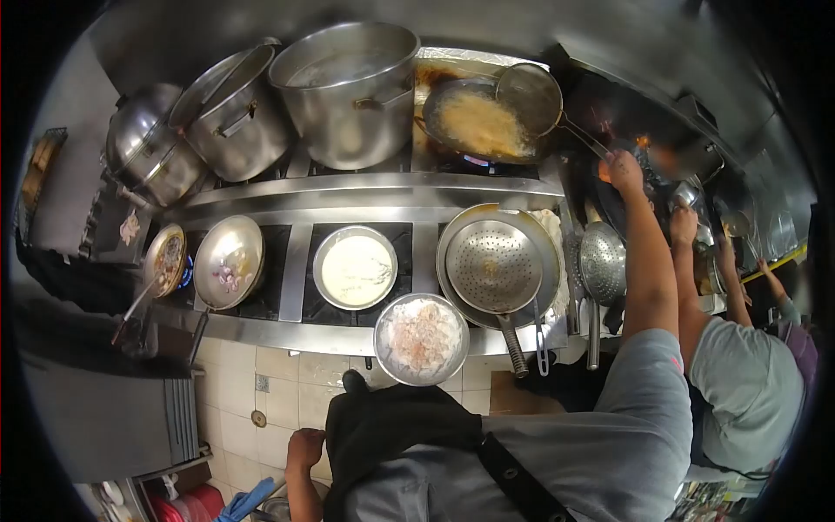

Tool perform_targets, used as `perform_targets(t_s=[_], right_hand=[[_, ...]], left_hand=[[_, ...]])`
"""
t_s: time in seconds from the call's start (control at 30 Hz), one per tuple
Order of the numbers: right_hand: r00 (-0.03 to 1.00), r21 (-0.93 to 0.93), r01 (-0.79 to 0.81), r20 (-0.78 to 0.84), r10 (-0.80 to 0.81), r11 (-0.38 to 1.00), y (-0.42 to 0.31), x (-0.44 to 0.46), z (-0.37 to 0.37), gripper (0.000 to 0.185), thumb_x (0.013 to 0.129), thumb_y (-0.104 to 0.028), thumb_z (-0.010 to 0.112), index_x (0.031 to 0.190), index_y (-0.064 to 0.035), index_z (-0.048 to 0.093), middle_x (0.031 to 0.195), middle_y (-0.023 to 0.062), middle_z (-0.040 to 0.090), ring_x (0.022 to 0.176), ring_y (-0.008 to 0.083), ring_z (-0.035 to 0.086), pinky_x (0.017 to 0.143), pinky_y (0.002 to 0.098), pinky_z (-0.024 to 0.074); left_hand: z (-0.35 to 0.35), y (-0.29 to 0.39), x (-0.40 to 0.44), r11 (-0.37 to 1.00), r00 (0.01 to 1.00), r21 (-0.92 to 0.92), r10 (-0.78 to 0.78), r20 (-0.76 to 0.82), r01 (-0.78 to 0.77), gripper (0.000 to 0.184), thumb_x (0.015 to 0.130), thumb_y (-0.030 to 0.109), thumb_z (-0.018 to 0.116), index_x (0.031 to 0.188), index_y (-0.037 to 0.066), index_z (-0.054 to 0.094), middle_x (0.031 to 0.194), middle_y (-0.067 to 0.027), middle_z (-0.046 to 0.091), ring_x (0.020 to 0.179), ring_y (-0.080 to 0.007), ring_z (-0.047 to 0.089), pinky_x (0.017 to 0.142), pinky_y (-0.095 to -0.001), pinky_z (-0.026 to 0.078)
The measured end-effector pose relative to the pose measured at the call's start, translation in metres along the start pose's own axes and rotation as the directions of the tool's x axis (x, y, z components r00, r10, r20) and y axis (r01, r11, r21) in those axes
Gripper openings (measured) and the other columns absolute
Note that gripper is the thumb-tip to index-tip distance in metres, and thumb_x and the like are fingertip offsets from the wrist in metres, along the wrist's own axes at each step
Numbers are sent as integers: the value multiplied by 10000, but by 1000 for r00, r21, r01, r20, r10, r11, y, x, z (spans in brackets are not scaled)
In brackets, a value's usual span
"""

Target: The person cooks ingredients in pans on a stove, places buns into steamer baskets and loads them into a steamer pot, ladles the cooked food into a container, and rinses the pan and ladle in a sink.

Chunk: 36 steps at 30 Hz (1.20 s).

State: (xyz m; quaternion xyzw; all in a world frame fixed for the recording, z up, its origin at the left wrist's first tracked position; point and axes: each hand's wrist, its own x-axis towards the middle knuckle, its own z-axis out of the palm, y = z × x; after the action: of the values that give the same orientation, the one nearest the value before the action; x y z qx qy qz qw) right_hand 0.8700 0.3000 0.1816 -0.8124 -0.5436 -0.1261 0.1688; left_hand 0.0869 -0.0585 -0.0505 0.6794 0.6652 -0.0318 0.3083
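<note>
My right hand [624, 172] is closed around the long wire handle of a mesh strainer [529, 97]. The strainer's round basket is over the right side of a wok [435, 139], where pale foaming oil [478, 122] bubbles above a blue flame. Down by my dark apron, my left hand [304, 451] hangs with its fingers curled in and no object showing in it. In front of me, a metal bowl [421, 376] holds white flour with a reddish powder on top. Behind it, a pan of pale yellow batter [355, 265] rests on the stove.
Large stockpots [344, 122] line the back left. A perforated colander [493, 265] sits in a larger pan, its handle sticking out toward me. Two frying pans [228, 261] stand at left, one beside a blue flame. Co-workers [748, 383] work close on my right, near open flames [642, 141].
</note>
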Motion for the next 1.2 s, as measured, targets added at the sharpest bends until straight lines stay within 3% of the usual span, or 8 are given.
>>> perform_targets(t_s=[0.4,0.5,0.57,0.63,0.7,0.9,0.97,1.2], right_hand=[[945,228,97,285,-161,969,56,19,26,252,857,-241,588,848,4,648,722,234,621,688,343,638,647,414,482],[809,55,493,337,-481,868,90,32,55,220,861,-212,589,784,-11,635,597,159,591,462,277,557,433,386,417],[830,138,-10,553,-69,990,73,25,39,130,763,-138,603,848,-59,663,752,113,645,677,246,630,614,336,496],[823,292,-93,561,-91,952,68,20,33,116,802,-155,593,790,-45,628,622,89,586,488,217,553,450,341,431],[680,441,-585,724,116,681,27,-5,4,162,858,-199,584,760,-70,586,504,19,466,350,143,398,338,310,293],[657,384,-554,747,104,739,5,-3,-14,195,918,-242,556,812,-80,571,475,-46,394,334,74,307,326,242,208],[549,405,-701,832,82,586,-11,-10,-21,204,921,-255,565,830,-72,567,476,-55,387,343,54,299,327,220,216],[440,387,-813,898,24,436,-25,-22,-15,230,964,-272,493,848,-77,528,499,-70,359,358,37,275,326,202,221]], left_hand=[[-11,5,6,987,992,119,97,78,-106,281,865,272,488,860,93,704,932,-152,674,894,-341,639,805,-433,509],[-10,3,9,987,991,99,117,70,-123,282,870,270,485,865,91,703,934,-155,673,899,-337,638,810,-432,508],[-10,1,12,978,986,132,155,56,-162,292,876,275,480,877,88,704,931,-157,673,897,-339,638,809,-431,508],[-11,-1,10,984,990,114,133,54,-138,291,877,274,484,869,84,705,926,-160,674,893,-339,640,805,-430,510],[-8,-3,8,988,991,96,118,63,-123,291,878,272,488,862,81,706,920,-162,674,889,-339,641,800,-429,512],[-21,15,1,967,987,-200,-148,65,158,281,874,256,508,798,71,704,871,-172,675,867,-345,644,777,-433,515],[-3,-10,10,923,937,195,347,-46,-333,130,752,137,499,700,72,599,745,-177,624,748,-352,629,659,-439,501],[1,-13,18,963,978,177,192,81,-204,317,888,262,483,780,49,692,866,-186,669,845,-370,633,769,-451,502]])
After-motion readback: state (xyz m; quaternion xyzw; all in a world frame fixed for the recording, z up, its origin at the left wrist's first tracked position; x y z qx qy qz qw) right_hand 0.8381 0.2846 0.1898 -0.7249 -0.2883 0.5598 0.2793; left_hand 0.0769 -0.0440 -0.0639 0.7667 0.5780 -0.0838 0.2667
